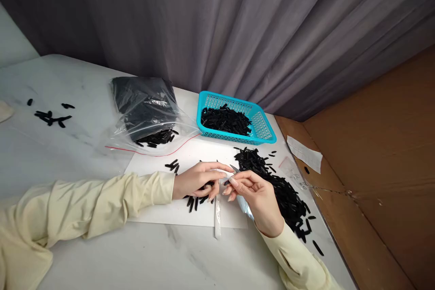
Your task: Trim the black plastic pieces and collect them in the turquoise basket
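Observation:
Over a white sheet, my left hand and my right hand meet at the fingertips. A small white piece is pinched between my left fingers. My right hand closes its thumb and fingers on a thin pointed grey tool; most of it is hidden, so its kind is unclear. A narrow white strip lies below my hands. Short black strips lie under and around my left hand. A shiny pale-blue item shows partly behind my right hand.
A blue basket of black strips stands at the back. Left of it lies a clear zip bag with black material. A large pile of black strips spreads rightward. A cardboard panel borders the right side; more strips lie far left.

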A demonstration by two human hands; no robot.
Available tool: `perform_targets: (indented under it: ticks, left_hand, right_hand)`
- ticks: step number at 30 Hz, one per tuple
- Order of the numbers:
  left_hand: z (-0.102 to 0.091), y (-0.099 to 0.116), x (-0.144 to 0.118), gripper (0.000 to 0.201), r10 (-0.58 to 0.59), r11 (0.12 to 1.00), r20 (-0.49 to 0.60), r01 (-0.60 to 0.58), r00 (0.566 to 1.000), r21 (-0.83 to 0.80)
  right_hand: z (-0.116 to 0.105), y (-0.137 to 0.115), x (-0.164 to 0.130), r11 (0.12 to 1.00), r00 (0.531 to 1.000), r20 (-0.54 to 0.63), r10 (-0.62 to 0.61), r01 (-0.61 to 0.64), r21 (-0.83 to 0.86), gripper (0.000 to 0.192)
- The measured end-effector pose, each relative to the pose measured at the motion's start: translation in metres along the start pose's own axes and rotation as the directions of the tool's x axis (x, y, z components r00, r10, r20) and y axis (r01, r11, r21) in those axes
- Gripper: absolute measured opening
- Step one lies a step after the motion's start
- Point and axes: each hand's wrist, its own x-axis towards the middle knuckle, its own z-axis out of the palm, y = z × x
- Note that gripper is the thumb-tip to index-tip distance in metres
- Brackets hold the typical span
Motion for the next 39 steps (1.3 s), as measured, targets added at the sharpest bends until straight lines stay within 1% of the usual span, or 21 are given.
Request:
perform_targets:
  ticks: [3, 6, 13, 18, 22, 24, 27, 31, 35, 39]
  left_hand:
    - [0.001, 0.000, 0.000, 0.039, -0.011, 1.000, -0.002, 0.011, 1.000, 0.016]
    - [0.001, -0.002, -0.001, 0.041, -0.019, 1.000, 0.006, 0.019, 1.000, 0.023]
    - [-0.002, -0.005, -0.002, 0.048, 0.008, 1.000, 0.020, -0.009, 1.000, 0.030]
    - [-0.003, -0.003, -0.003, 0.047, 0.019, 1.000, -0.008, -0.019, 1.000, -0.005]
    - [-0.003, -0.001, -0.002, 0.045, 0.013, 1.000, -0.032, -0.014, 0.999, -0.026]
    - [-0.002, -0.001, -0.001, 0.043, 0.009, 1.000, -0.025, -0.010, 1.000, -0.024]
    - [-0.002, 0.000, -0.002, 0.042, 0.007, 1.000, -0.012, -0.007, 1.000, -0.011]
    - [-0.003, -0.002, -0.003, 0.045, 0.035, 0.999, 0.011, -0.035, 0.999, 0.014]
    - [-0.005, -0.005, -0.003, 0.046, 0.071, 0.997, 0.012, -0.071, 0.997, 0.013]
    - [-0.003, -0.004, -0.003, 0.045, 0.065, 0.998, -0.001, -0.065, 0.998, 0.025]
  right_hand:
    - [-0.001, 0.014, -0.002, 0.988, 0.999, -0.037, 0.022, -0.016, 0.153, 0.018]
    - [0.003, 0.021, -0.002, 0.970, 1.000, -0.021, 0.018, -0.012, 0.244, 0.018]
    - [0.004, 0.023, -0.005, 0.948, 0.998, 0.046, 0.031, -0.044, 0.314, 0.018]
    - [0.002, 0.023, -0.005, 0.923, 0.988, 0.152, 0.031, -0.087, 0.374, 0.017]
    - [0.004, 0.024, -0.006, 0.927, 0.982, 0.187, 0.025, -0.093, 0.364, 0.018]
    - [0.005, 0.024, -0.006, 0.936, 0.985, 0.175, 0.011, -0.071, 0.344, 0.019]
    - [0.006, 0.026, -0.008, 0.955, 0.992, 0.125, -0.022, -0.016, 0.295, 0.019]
    - [0.008, 0.026, -0.010, 0.967, 0.994, 0.080, -0.072, 0.050, 0.249, 0.020]
    - [0.009, 0.026, -0.010, 0.967, 0.992, 0.086, -0.092, 0.069, 0.245, 0.021]
    - [0.009, 0.025, -0.011, 0.973, 0.992, 0.081, -0.093, 0.074, 0.220, 0.021]
